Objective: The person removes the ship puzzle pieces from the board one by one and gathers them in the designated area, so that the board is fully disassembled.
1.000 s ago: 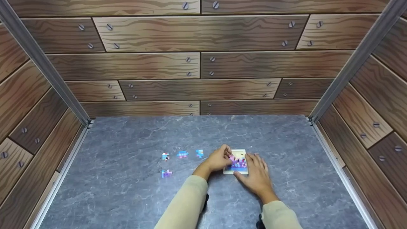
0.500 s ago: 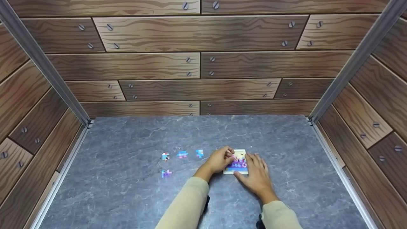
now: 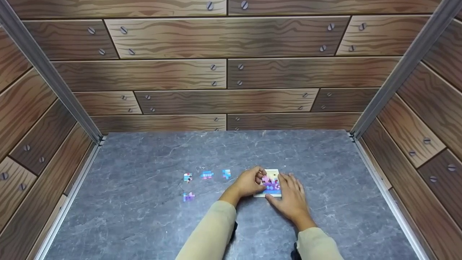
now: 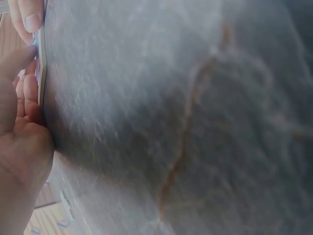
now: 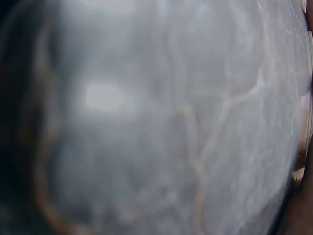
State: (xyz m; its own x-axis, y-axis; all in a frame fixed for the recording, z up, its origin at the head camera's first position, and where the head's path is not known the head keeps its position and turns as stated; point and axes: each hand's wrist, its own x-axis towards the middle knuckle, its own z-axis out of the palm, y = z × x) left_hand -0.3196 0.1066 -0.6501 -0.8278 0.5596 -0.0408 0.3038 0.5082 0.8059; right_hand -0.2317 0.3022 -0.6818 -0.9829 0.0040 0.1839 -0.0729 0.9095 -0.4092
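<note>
A small square jigsaw puzzle in a pale tray point(image 3: 271, 172) lies on the table between the two hands, its picture pink, purple and blue. At its left side is my left hand point(image 3: 249, 182), thumb and fingers curled over a puzzle piece point(image 3: 266, 179) that they partly cover. The left wrist view shows the left thumb point(image 4: 22, 58) touching the puzzle near the tray's edge. My right hand point(image 3: 291, 198) rests along the right side with straight fingers, its thumb at the tray's lower edge. The right wrist view catches little of that hand.
Loose puzzle pieces lie left of the hands: a striped one point(image 3: 187, 177), a blue and pink one point(image 3: 207, 174), a blue one point(image 3: 226, 174) and a purple one point(image 3: 188, 196). Wood-patterned walls point(image 3: 227, 74) enclose the grey marbled table point(image 3: 137, 216).
My left fingers have shifted slightly at the puzzle's left side, and the thumb now sits a little farther right. The right hand and the loose pieces have stayed in place.
</note>
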